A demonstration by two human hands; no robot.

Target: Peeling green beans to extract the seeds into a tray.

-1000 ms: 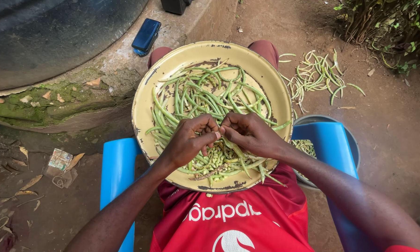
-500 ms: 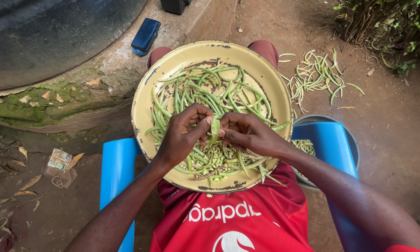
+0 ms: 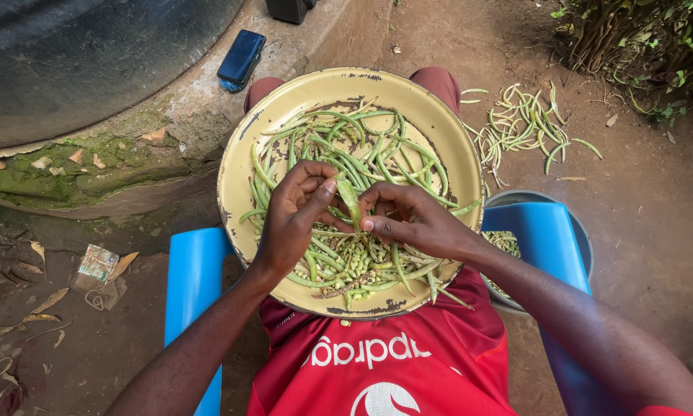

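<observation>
both grips pinch one slim green bean pod [image 3: 350, 199], left hand [image 3: 292, 219] and right hand [image 3: 412, 221], over chipped enamel basin [image 3: 235, 181]

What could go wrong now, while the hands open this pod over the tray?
1. The tray rests on the lap with its near rim over the shirt; a knee shift could tip it and spill the beans.
2. Left hand and right hand split the pod above the pile; loose beans might bounce out onto the dirt.
</observation>
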